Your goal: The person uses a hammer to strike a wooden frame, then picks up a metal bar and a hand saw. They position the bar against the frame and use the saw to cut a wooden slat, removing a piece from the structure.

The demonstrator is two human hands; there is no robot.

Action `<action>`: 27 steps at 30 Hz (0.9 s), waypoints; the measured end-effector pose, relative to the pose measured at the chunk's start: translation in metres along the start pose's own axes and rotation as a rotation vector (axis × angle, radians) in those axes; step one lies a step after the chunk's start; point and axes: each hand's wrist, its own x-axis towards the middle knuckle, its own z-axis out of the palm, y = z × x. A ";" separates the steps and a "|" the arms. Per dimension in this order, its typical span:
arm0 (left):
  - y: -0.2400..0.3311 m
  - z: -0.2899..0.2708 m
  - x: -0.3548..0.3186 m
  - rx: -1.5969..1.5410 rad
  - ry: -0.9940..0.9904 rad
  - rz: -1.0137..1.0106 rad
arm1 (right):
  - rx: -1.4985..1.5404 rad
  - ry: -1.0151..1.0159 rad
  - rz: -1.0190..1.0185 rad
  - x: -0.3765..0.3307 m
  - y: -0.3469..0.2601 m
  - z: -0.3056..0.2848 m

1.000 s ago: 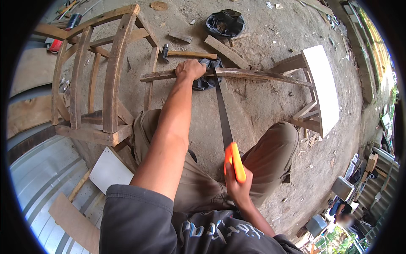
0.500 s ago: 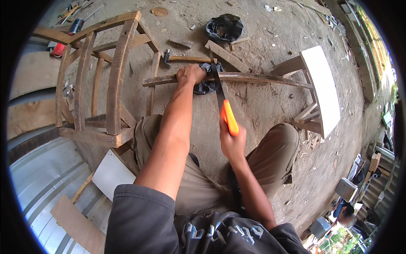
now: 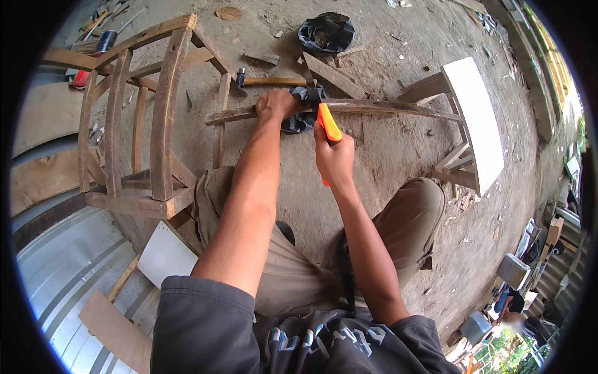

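Note:
My left hand (image 3: 276, 104) is closed over a long wooden strip (image 3: 392, 107), left of the saw blade. The strip lies across a rung of the wooden frame at left and the white-topped stool at right. In my right hand (image 3: 334, 154) is a handsaw (image 3: 329, 124) with an orange and yellow handle, gripped close to the strip. Its dark blade crosses the wood just right of my left hand and points away from me. Under the strip lies a crumpled black plastic bag (image 3: 299, 123). A hammer (image 3: 274, 81) with a wooden handle rests on the ground just beyond.
A slatted wooden frame (image 3: 163, 118) stands at left, and a white-topped stool (image 3: 476, 124) at right. Beyond the strip are a loose board (image 3: 334, 76) and an open black bag (image 3: 325, 34). Sheet metal (image 3: 75, 255) lies at lower left. Another person (image 3: 512, 303) is far off at lower right.
My right hand has pushed the handsaw forward, bringing its handle up to the wooden strip. My left hand keeps its hold on the strip.

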 end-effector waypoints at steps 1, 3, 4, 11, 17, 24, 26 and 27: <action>0.000 0.000 0.000 0.001 -0.004 -0.004 | -0.008 0.007 0.002 0.004 -0.001 0.002; -0.007 0.004 0.004 0.014 0.004 0.014 | 0.032 -0.010 -0.020 -0.024 0.010 -0.005; -0.010 0.005 0.011 -0.002 0.035 -0.003 | 0.056 -0.018 -0.040 -0.043 0.014 -0.011; -0.009 0.016 0.017 -0.011 0.077 -0.033 | 0.088 -0.109 0.236 -0.175 -0.038 -0.101; -0.009 0.018 0.016 0.002 0.035 -0.053 | 0.059 -0.046 0.106 -0.035 -0.009 -0.023; -0.015 0.013 0.025 0.016 0.057 -0.032 | 0.061 -0.077 0.077 -0.102 0.001 -0.044; -0.016 0.021 0.019 0.010 0.052 -0.039 | 0.088 -0.113 0.089 -0.156 -0.012 -0.081; -0.014 0.020 0.018 0.015 0.060 -0.041 | 0.110 -0.147 0.193 -0.181 -0.011 -0.097</action>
